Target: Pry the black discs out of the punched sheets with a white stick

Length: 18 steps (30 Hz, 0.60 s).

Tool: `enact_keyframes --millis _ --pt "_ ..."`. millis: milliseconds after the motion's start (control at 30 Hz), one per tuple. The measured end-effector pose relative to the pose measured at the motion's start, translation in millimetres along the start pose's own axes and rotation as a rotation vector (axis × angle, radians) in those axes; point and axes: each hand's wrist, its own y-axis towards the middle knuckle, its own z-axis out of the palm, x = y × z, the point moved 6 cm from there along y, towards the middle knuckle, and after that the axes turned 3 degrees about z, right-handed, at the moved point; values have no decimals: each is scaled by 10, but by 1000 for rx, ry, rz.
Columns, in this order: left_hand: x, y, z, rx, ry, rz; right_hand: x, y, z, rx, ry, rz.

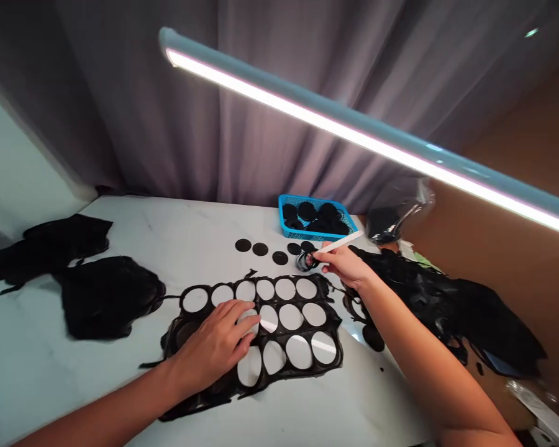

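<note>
On the desk (302,413), the perforated black sheet (287,337) is partly covered by the unclenched left hand (223,335); probably light, limp and tearable at its thin webs, it is best gripped along its border. Beyond, a white strip (345,239) is pinched by the right hand (345,264).

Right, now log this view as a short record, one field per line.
Left hand: resting on a black sheet
Right hand: holding a white strip; blurred dark item at its fingertips
Sheet pattern: rows of round openings
Loose discs: black, on the white table, between sheet and basket
Basket: blue, holding black discs
Lamp: lit, above the table
</note>
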Motion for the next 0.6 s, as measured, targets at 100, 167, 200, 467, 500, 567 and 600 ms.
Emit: enact_keyframes --millis 100,167,200,467,500,567,600 --pt "-219 460 206 44 -35 103 51 -90 18 166 100 97" --pt "-367 787 465 129 2 129 179 -19 -68 187 98 92" --pt "-411 935 602 166 45 105 271 58 -143 159 59 60" --pt "-477 1419 1176 125 117 2 1029 1175 -543 -246 -458 -260" --pt "-462 1416 1195 118 110 -6 1079 1324 -506 -271 -526 -278" --pt "-424 1405 1196 99 89 -36 1141 1587 -371 -299 -672 -313" --pt "-402 1403 1182 86 73 -60 1154 1696 -274 -296 -754 -338"
